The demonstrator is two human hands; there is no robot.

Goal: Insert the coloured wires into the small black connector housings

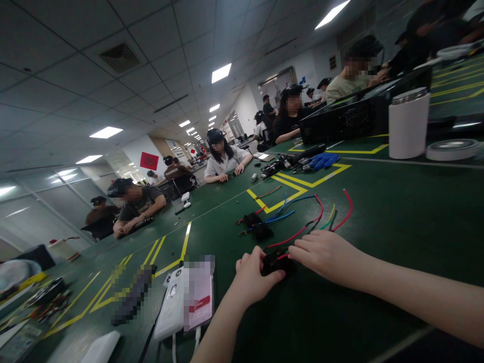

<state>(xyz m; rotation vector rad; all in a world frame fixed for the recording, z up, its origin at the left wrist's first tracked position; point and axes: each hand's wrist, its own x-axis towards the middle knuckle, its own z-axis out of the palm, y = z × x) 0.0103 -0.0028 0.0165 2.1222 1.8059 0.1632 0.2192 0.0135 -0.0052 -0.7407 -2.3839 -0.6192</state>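
Note:
Near the table's front, my left hand (pixel 251 277) holds a small black block (pixel 275 261) between thumb and fingers. My right hand (pixel 321 257) is closed at the block's right side, its fingertips pinching a short red wire (pixel 283 256) that meets the block. Longer red, black and green-yellow wires (pixel 333 212) stretch out beyond my right hand; where they join is hidden. A second black block (pixel 257 227) lies just past my left hand, with blue wires (pixel 282 217) and red ones at its sides.
Left of my forearm lie a white device (pixel 172 302) with cables and a pink phone (pixel 200 297). A pale cup (pixel 408 126) and a round lid (pixel 451 149) stand at the right. Blue-handled tools (pixel 324 160) lie farther back. Several people sit around the green table (pixel 397 212).

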